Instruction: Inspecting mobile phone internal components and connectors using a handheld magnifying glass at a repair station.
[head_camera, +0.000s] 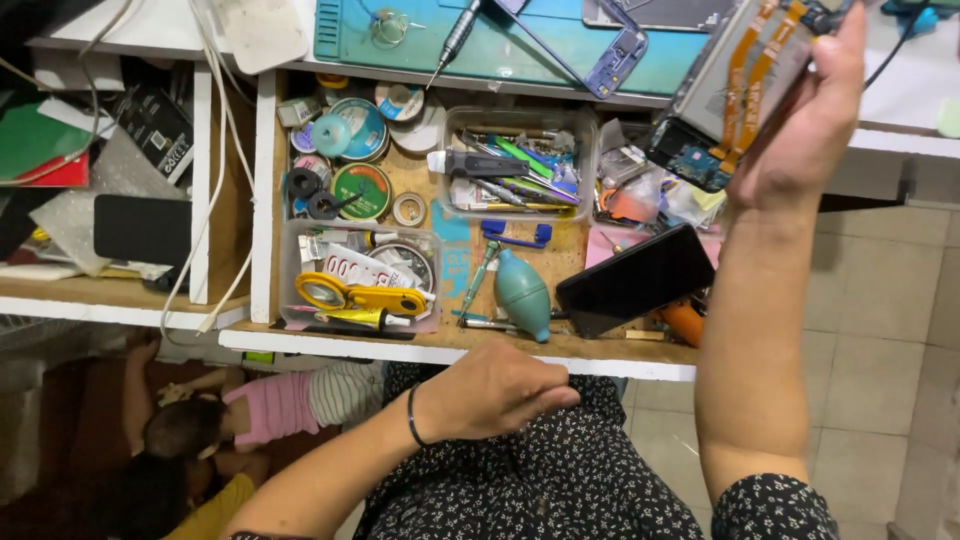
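Observation:
My right hand (803, 130) is raised at the upper right, gripping an opened phone body (745, 85) with orange flex cables and a bare circuit board showing. My left hand (492, 390) rests closed at the front edge of an open wooden drawer (440, 345), fingers curled with nothing visible in them. Just beyond that hand lie a teal rubber air blower (522, 293) and a black phone (636, 279) lying face up.
The drawer holds two clear plastic trays (518, 122) of tools, tape rolls (360, 190), a yellow magnifier (350, 295) and tweezers. A teal work mat (500, 45) with a screwdriver (455, 38) and phone frame (610, 55) lies above. People sit on the floor at lower left (250, 410).

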